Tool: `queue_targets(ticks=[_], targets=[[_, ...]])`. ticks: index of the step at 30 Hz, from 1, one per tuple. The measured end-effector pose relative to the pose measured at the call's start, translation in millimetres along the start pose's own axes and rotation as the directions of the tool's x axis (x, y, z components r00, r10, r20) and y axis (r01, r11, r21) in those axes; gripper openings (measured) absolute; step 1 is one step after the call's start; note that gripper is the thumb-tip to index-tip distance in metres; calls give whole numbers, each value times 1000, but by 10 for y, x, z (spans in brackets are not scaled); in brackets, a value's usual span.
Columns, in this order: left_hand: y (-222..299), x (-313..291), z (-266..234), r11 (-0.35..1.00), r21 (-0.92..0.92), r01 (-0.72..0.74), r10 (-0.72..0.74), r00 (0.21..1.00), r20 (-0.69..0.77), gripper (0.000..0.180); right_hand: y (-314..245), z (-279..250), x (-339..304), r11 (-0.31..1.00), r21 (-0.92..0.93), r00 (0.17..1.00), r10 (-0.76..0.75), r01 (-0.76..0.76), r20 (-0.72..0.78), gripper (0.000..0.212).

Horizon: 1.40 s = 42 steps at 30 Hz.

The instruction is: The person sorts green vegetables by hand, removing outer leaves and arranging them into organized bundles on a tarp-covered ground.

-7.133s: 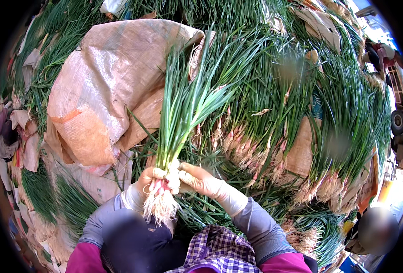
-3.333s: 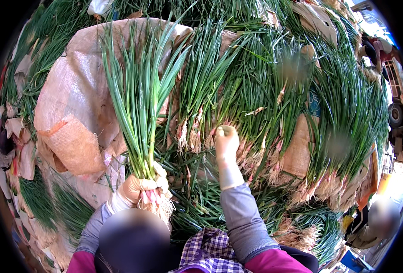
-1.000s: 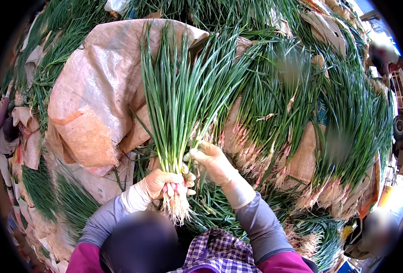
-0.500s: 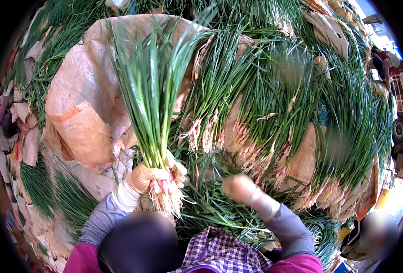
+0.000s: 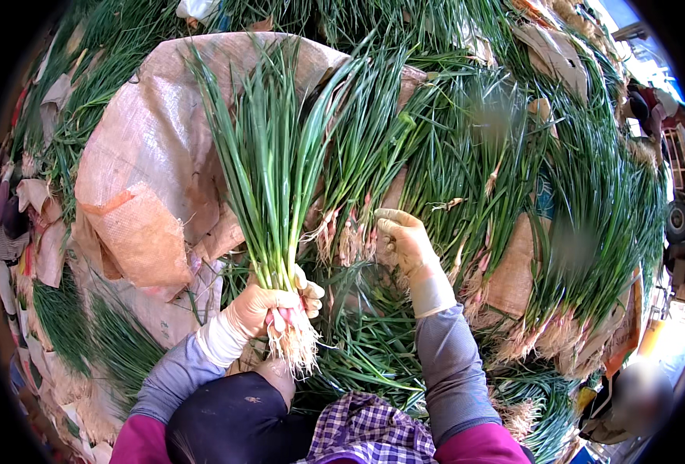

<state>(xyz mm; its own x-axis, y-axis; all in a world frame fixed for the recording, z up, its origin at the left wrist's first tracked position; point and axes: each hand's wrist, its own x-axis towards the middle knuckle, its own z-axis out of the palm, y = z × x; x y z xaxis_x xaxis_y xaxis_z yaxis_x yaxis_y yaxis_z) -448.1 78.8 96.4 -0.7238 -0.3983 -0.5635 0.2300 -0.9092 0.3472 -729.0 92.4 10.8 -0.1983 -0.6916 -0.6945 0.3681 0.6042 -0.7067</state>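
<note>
My left hand [image 5: 276, 304], in a cream glove, is closed around a bunch of spring onions [image 5: 269, 178]. The bunch stands with its green leaves pointing away from me and its pinkish bulbs and pale roots below my fist. My right hand [image 5: 406, 243], also gloved, reaches forward with its fingers curled in, close to the root ends of a smaller row of spring onions [image 5: 350, 232]. What those fingers hold, if anything, is hidden.
A large tan woven sack [image 5: 145, 147] lies folded at the left. More spring onions [image 5: 474, 170] spread over brown sacking [image 5: 512, 271] on the right. Loose green leaves [image 5: 365, 340] cover the area before my lap. Other people [image 5: 6, 209] are at the far left.
My right hand has moved forward from near my lap to the root ends of the lying spring onions. The bunch in my left hand has shifted slightly right.
</note>
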Motion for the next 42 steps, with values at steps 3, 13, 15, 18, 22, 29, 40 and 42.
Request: queue_targets(ticks=[3,13,15,18,22,29,40,42], targets=[[-12,31,-19,997,-75,30,-28,999,22,30,137,-47,175,999,-40,980,-24,16,-199,23],[-15,-29,-76,992,-123,-16,24,997,69,28,60,195,486,964,208,970,-120,165,-213,32],[-24,17,20,998,-60,-17,16,1000,-10,26,-203,150,35,984,178,996,-13,29,-91,19],[-14,47,-52,982,173,79,-69,995,-68,26,-88,282,-362,996,87,996,24,-31,83,14],[-89,129,-61,956,219,197,-162,973,-167,21,-90,781,-851,854,-514,992,-20,80,122,17],[-58,37,56,972,-231,38,-6,990,139,22,347,662,-564,913,-363,937,-274,184,-215,24],[163,-224,121,967,-208,-144,175,974,141,25,-19,515,202,675,-733,880,-295,-84,-372,57],[211,-186,188,970,-205,-131,183,948,260,23,33,534,432,716,-698,934,-246,-4,-258,56]])
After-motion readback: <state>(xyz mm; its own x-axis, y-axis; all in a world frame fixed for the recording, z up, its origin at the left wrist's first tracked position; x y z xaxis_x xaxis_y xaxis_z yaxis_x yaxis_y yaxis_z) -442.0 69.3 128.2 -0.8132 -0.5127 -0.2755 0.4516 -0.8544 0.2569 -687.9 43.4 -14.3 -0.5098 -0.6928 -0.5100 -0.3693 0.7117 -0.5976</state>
